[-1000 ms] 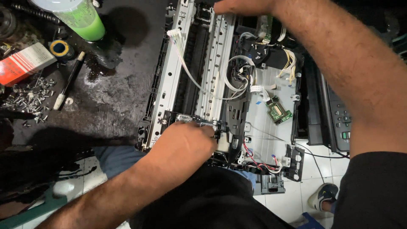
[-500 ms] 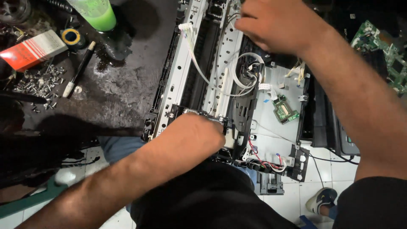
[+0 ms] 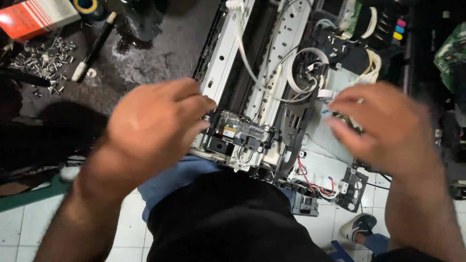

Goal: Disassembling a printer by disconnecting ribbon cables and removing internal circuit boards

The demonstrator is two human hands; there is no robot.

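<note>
An opened printer chassis with metal rails lies on a dark table, its near end over my lap. My left hand sits at the chassis's left near corner, fingertips against the metal frame beside the clear-topped print carriage, holding nothing. Blurred by motion, my right hand hovers over the right side, fingers apart and pointing left, hiding the small circuit board there. A white ribbon cable loop curls between the hands, further back.
Loose screws, a red and white box, a black tool with a white tip and a tape roll lie on the wet dark tabletop. Coloured ink cartridges and a green board are at the right. A shoe rests on the white floor tiles.
My right hand came down from the far end of the chassis to its right near side. My left hand lifted off the carriage and shifted left, uncovering it.
</note>
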